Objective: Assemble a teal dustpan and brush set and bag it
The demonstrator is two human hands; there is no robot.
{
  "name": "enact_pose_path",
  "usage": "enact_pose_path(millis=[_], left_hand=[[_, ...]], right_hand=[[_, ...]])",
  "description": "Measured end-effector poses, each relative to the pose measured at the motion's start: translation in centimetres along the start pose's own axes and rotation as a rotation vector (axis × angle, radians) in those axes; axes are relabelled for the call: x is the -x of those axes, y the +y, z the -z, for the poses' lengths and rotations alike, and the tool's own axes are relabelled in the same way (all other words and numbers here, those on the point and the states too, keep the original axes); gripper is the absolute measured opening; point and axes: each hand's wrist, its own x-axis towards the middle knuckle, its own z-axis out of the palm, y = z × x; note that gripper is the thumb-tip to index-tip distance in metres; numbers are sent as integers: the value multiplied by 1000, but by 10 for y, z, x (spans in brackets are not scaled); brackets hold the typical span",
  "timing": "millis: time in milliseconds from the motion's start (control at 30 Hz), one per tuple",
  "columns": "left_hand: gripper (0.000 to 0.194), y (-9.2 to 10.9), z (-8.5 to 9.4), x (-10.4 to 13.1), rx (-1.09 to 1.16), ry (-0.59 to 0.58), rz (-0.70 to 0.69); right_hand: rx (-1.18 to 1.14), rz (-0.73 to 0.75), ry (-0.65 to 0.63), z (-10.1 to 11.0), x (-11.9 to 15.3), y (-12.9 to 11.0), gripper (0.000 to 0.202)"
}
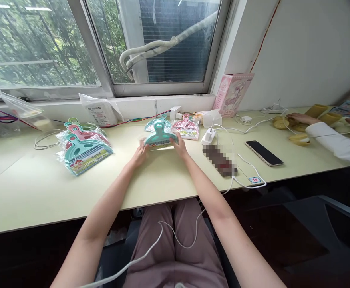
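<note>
A teal mini dustpan and brush set (160, 135) in clear packaging is held upright over the middle of the table. My left hand (140, 153) grips its left side, slightly blurred, and my right hand (179, 145) has the right side between thumb and fingers. Just behind it lie another teal set (151, 125) and a pink set (187, 127). To the left, several packaged sets overlap in a pile, with a teal one (85, 154) in front, a pink one (76, 130) behind it and a green one at the back.
On the right lie a black phone (264, 153), a pixelated device (219, 160) with white cables, and a white charger (207, 137). A pink box (234, 95) stands by the wall. Another person's white sleeve (333, 140) and hands reach among yellow objects (300, 139) at far right.
</note>
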Motion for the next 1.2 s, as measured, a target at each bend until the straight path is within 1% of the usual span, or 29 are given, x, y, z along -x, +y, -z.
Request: enact_pose_path(millis=[100, 167, 267, 367, 467, 533, 633, 700, 867, 933, 967, 1033, 1067, 1133, 1200], left_hand=[[65, -3, -4, 2, 104, 31, -62], [66, -4, -5, 2, 109, -8, -26], [65, -2, -6, 2, 89, -66, 26], [66, 0, -7, 2, 85, -94, -4], [67, 2, -7, 2, 85, -94, -16], [67, 1, -7, 2, 79, -108, -24], [65, 0, -7, 1, 64, -137, -40], [63, 1, -7, 1, 58, -135, -48], [51, 12, -9, 5, -3, -152, -62], [47, 18, -11, 6, 31, -96, -60], [48, 21, -11, 5, 78, -55, -43], [55, 24, -7, 4, 206, 62, 34], [58, 24, -2, 3, 282, 105, 97], [59, 20, 17, 2, 395, 163, 219], [56, 12, 47, 6, 440, 246, 315]], right_hand=[[-28, 2, 36, -2, 1, 0, 54], [-17, -32, 36, -1, 2, 0, 57], [10, -43, 77, 1, 1, 2, 62], [27, -54, 84, 2, -1, 3, 64], [69, -43, 102, 2, -3, 4, 64], [74, -6, 142, 1, -3, 6, 62], [81, -33, 139, 1, -3, 9, 63], [98, -37, 133, 1, -3, 11, 64], [129, -88, 140, 3, -2, 11, 68], [120, -66, 156, 3, 0, 7, 69], [105, -33, 153, 2, 1, 4, 69], [44, 56, 111, -1, 5, -2, 66], [14, 72, 73, -4, 7, -4, 66], [-20, 35, -4, -8, 10, -5, 70], [-52, -26, -74, -12, 11, -4, 74]])
